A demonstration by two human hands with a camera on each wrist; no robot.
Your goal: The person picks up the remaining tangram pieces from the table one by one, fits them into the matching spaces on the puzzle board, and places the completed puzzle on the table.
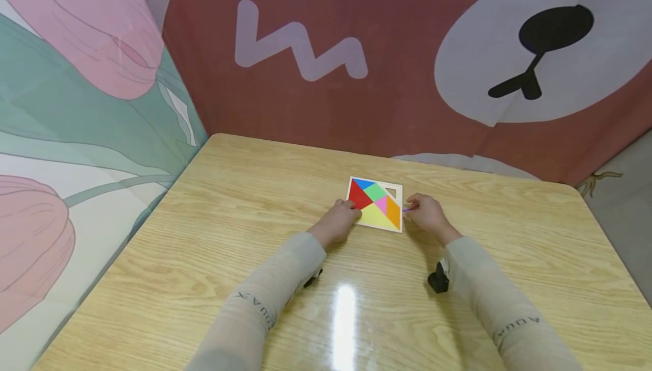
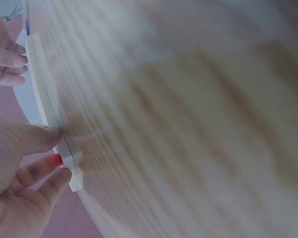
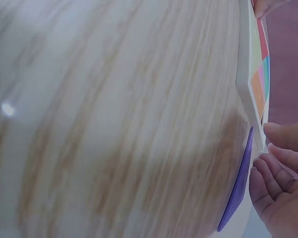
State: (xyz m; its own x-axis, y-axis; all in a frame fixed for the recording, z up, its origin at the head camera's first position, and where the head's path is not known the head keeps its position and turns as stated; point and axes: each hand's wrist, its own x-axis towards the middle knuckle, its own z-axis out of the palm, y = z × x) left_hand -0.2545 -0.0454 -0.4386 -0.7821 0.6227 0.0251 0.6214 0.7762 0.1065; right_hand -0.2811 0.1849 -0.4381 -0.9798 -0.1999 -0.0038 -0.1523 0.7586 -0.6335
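Observation:
A square tangram board (image 1: pixel 377 229) with a white frame lies on the table, filled with colourful pieces; a triangular slot (image 1: pixel 391 192) at its far right corner is bare. My left hand (image 1: pixel 337 221) grips the board's near left corner, thumb and fingers at its edge, as the left wrist view (image 2: pixel 27 173) shows. Beside the board's right edge lies a purple triangle piece (image 3: pixel 237 183), mostly hidden by my hand in the head view. Over it is my right hand (image 1: pixel 427 212), fingers loosely bent; whether they touch the piece is unclear.
The wooden table (image 1: pixel 204 246) extends on every side of the board. A patterned cloth (image 1: pixel 316 105) hangs behind its far edge and another (image 1: pixel 102 133) along the left. Dark wrist devices (image 1: pixel 438 279) sit under both sleeves.

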